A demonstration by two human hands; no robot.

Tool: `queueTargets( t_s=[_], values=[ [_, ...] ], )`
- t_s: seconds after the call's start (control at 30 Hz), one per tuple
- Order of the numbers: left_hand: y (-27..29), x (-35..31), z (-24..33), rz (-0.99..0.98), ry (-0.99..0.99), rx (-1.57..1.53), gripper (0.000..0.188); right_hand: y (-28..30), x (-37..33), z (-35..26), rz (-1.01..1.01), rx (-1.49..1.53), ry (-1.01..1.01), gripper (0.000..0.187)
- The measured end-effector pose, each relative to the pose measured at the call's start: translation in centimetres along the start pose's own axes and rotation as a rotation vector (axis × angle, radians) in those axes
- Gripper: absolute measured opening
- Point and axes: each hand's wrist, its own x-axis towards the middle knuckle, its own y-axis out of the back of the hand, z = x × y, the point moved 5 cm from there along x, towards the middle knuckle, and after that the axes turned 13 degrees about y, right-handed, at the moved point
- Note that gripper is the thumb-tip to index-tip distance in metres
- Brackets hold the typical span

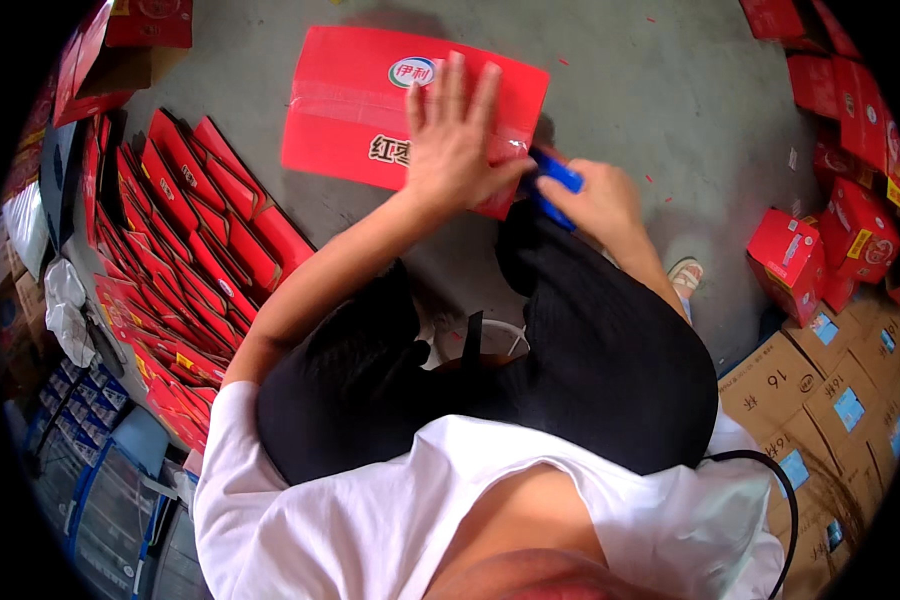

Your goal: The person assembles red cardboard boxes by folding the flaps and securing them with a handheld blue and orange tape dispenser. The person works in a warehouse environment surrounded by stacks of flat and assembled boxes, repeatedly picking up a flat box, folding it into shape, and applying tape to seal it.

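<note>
A red carton (pixel 345 95) with a white oval label and a clear strip of tape across it lies in front of me, turned slightly. My left hand (pixel 455 150) rests on its top, fingers spread, the thumb pointing toward the right edge. At the carton's near right corner my right hand (pixel 600 200) is closed around a blue tape dispenser (pixel 558 185). The dispenser is blurred and partly hidden by the fingers, and it sits against or very close to the carton's side; I cannot tell if it touches.
Flattened red cartons (pixel 205 215) stand in rows on the left. Red boxes (pixel 788 262) are piled on the right, above brown cartons (pixel 785 385). A clear blue-edged bin (pixel 110 510) is at the lower left. A sandalled foot (pixel 685 272) shows beyond my right forearm, on the grey floor (pixel 660 110).
</note>
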Motion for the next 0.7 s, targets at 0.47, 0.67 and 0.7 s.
queueTargets(
  t_s=[0.47, 0.67, 0.7],
  values=[
    [10.1, -2.1, -27.8, 0.007, 0.781, -1.253, 0.05, 4.4, 5.2, -13.2, 0.111, 0.432, 0.584, 0.053],
    [12.8, -8.0, -23.0, -0.103, 0.613, -1.028, 0.063, 5.2, 5.3, -15.6, 0.008, 0.622, 0.725, 0.044],
    [13.3, -8.9, -20.6, -0.141, 0.813, -1.014, 0.066, 7.0, 4.1, -14.5, 0.035, 0.577, 0.608, 0.04]
  ],
)
